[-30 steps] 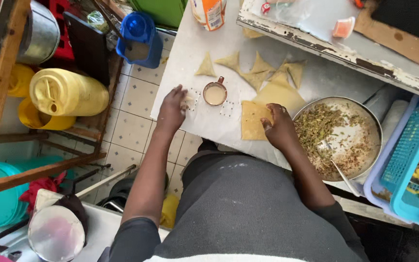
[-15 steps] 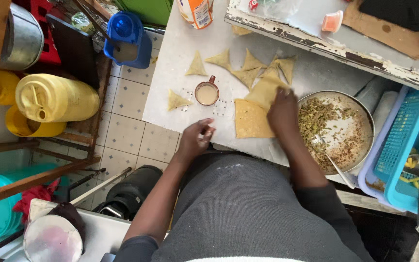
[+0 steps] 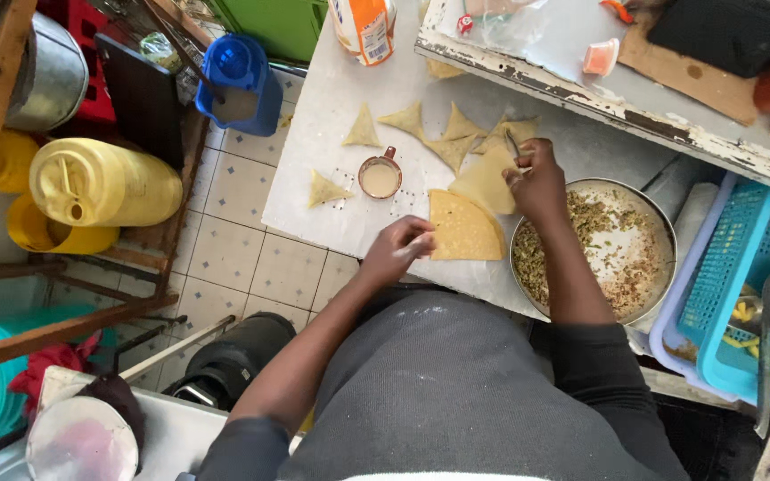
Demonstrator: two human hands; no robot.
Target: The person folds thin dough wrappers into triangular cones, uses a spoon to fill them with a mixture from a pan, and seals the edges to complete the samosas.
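A stack of yellow pastry sheets [image 3: 467, 230] lies on the white worktop [image 3: 314, 205]. My left hand [image 3: 397, 251] rests at the stack's left edge, its fingertips smeared with white paste, and it holds nothing. My right hand [image 3: 536, 181] is farther back, pinching a single pastry sheet [image 3: 485, 181] lifted off the stack. A small cup of pale paste [image 3: 380, 178] stands just left of the stack. One folded pastry triangle [image 3: 325, 190] lies to the cup's left, and several more triangles [image 3: 407, 120] lie behind it. A round metal pan of green-brown filling [image 3: 661, 223] sits under my right forearm.
A blue basket [image 3: 741, 267] stands to the right of the pan. A blue jug [image 3: 238, 80] and a carton [image 3: 363, 27] are at the worktop's far side. Yellow jerrycans [image 3: 100, 183] sit on a wooden rack to the left. A black pot [image 3: 233, 356] stands on the tiled floor.
My left hand left the folded triangle on the left and came to the stack's edge. My right hand rose from the stack toward the back with one sheet.
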